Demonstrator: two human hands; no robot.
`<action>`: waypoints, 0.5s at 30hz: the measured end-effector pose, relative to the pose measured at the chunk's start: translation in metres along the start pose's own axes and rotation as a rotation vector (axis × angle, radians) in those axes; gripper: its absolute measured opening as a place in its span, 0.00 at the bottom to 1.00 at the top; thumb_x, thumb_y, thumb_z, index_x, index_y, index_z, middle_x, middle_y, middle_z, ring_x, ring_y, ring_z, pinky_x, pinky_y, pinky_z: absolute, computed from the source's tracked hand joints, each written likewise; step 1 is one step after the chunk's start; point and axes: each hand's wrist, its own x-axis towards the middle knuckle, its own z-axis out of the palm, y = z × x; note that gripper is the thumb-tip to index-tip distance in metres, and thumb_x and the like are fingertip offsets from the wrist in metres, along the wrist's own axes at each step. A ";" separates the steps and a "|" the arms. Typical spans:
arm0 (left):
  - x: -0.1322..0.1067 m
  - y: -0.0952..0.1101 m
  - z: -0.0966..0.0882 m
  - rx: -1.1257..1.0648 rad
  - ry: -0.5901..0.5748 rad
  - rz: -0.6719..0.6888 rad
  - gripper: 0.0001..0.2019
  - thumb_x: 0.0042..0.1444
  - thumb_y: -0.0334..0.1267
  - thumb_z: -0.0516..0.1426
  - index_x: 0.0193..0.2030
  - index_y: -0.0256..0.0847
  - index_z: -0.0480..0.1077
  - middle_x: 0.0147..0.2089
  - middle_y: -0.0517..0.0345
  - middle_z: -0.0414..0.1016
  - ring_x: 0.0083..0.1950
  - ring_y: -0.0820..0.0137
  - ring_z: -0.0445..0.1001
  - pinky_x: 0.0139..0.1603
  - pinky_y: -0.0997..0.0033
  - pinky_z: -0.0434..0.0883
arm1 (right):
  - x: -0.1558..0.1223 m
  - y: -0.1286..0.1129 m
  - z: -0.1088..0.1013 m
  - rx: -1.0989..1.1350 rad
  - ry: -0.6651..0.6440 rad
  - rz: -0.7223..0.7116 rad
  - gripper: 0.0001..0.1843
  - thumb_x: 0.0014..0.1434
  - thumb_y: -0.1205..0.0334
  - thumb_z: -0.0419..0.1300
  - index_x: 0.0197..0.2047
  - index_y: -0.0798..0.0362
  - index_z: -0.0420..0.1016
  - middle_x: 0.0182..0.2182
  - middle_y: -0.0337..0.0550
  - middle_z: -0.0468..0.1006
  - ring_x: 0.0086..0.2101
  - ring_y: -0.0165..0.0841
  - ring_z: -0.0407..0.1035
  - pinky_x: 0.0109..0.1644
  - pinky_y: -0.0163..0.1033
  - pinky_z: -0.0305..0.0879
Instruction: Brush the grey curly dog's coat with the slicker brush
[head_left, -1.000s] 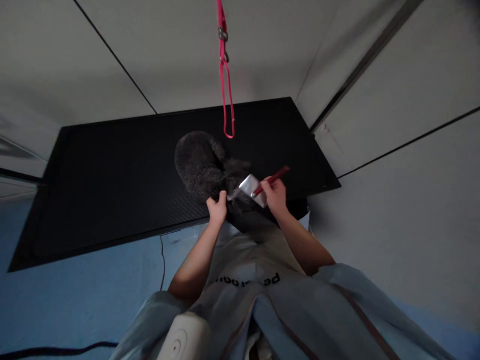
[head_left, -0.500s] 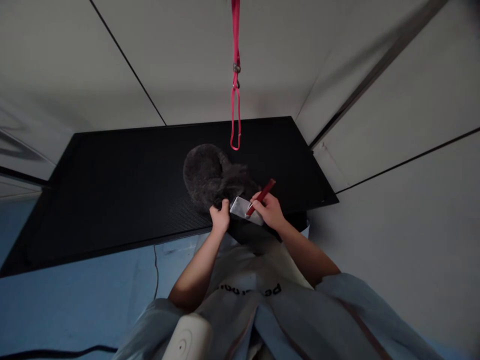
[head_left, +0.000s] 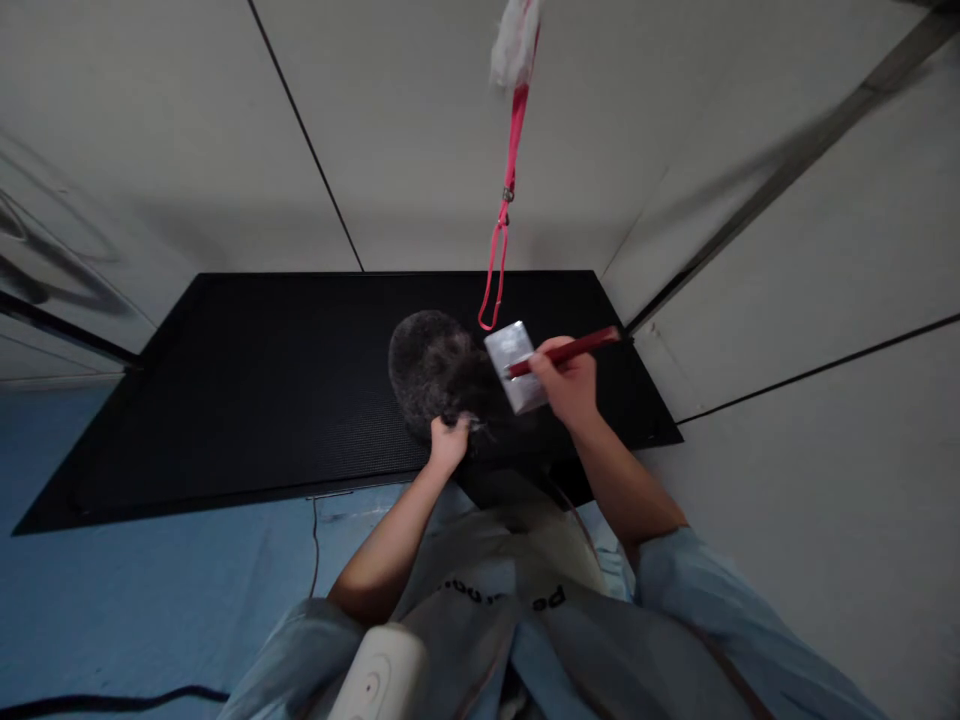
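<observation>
A small dark grey, woolly-coated animal, apparently a dog (head_left: 426, 362), is curled on the black ribbed table (head_left: 285, 390); its head cannot be made out. At its near side, my left hand (head_left: 448, 446) is closed on a tuft of its fur or a paw; the exact part is hidden. My right hand (head_left: 574, 388) grips the red handle of a slicker brush (head_left: 511, 346), whose pale rectangular head is tilted up beside the dog's right side. Whether the brush touches the coat is unclear.
A pink grooming loop (head_left: 501, 245) hangs over the table near the brush, with a white fluffy piece (head_left: 515, 42) higher up. Light panelled walls (head_left: 420, 130) stand behind and to the right. A white device (head_left: 380, 672) sits at my front, and a black cable (head_left: 120, 702) lies lower left.
My right hand has lifted the brush up and to the right, away from my left hand, turning its head. My left hand keeps its grip by the dog. The view has shifted slightly.
</observation>
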 end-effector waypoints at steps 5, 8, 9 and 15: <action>-0.007 -0.003 -0.007 0.001 -0.068 0.001 0.11 0.45 0.43 0.60 0.28 0.35 0.72 0.29 0.51 0.77 0.34 0.63 0.76 0.42 0.62 0.73 | 0.010 -0.001 0.021 -0.165 -0.484 0.061 0.06 0.49 0.60 0.63 0.29 0.53 0.72 0.22 0.36 0.72 0.23 0.29 0.65 0.28 0.35 0.60; -0.010 -0.011 -0.010 0.009 -0.048 0.000 0.13 0.47 0.45 0.60 0.29 0.35 0.73 0.30 0.51 0.78 0.35 0.63 0.76 0.43 0.62 0.73 | 0.002 0.006 0.021 -0.237 -0.350 0.042 0.06 0.52 0.59 0.60 0.32 0.52 0.72 0.23 0.36 0.73 0.24 0.29 0.65 0.29 0.35 0.59; -0.012 -0.014 -0.010 -0.006 -0.047 -0.001 0.13 0.47 0.45 0.60 0.30 0.35 0.73 0.31 0.51 0.78 0.36 0.62 0.76 0.44 0.61 0.73 | 0.000 0.008 0.019 -0.242 -0.403 0.038 0.05 0.52 0.60 0.60 0.31 0.52 0.72 0.24 0.36 0.73 0.24 0.29 0.65 0.29 0.35 0.59; -0.025 -0.027 -0.006 -0.024 0.031 -0.088 0.19 0.43 0.50 0.62 0.34 0.35 0.73 0.36 0.47 0.79 0.43 0.59 0.77 0.50 0.58 0.71 | -0.006 0.016 -0.006 -0.302 -0.050 0.084 0.06 0.52 0.60 0.59 0.34 0.52 0.71 0.25 0.37 0.72 0.25 0.30 0.65 0.31 0.36 0.60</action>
